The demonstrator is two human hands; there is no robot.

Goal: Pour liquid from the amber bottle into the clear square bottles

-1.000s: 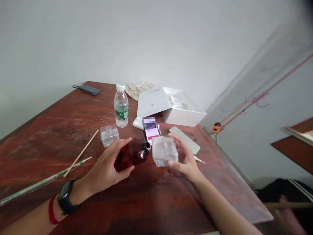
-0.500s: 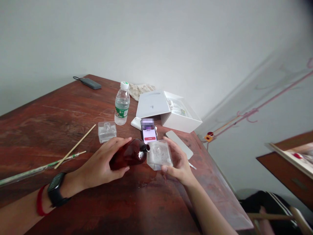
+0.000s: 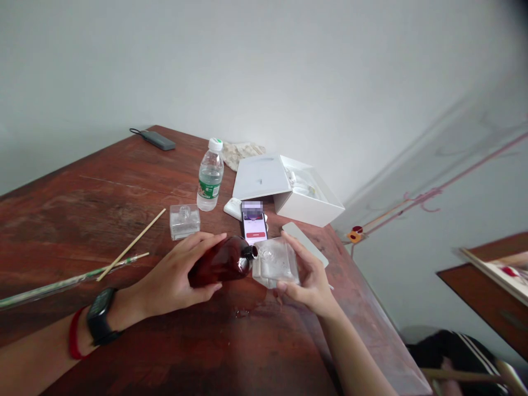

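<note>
My left hand point(image 3: 185, 269) is wrapped round a dark brown bottle point(image 3: 223, 259), which lies tipped on its side with its uncapped mouth pointing right. Held in my right hand point(image 3: 309, 275) is a clear square container point(image 3: 275, 261) with a small round knob or opening on its upper face. The bottle's mouth is right beside that container's left edge; I cannot tell whether they touch. Another clear square container point(image 3: 184, 223) of like shape stands on the table beyond my left hand. A small wet patch point(image 3: 242, 312) shines on the wood below the bottle.
On the wooden table point(image 3: 124, 192) are a water bottle point(image 3: 209, 176), a phone point(image 3: 254, 225), an open white box point(image 3: 309, 206), a thin grey slab point(image 3: 303, 239), a cloth point(image 3: 241, 154), a grey device point(image 3: 157, 139) and chopsticks point(image 3: 132, 245), some wrapped. A person's dark-clothed leg point(image 3: 449, 349) shows at lower right.
The whole view has shifted slightly, so everything sits a little further right. Both hands keep their holds, with the bottle's mouth still beside the clear container.
</note>
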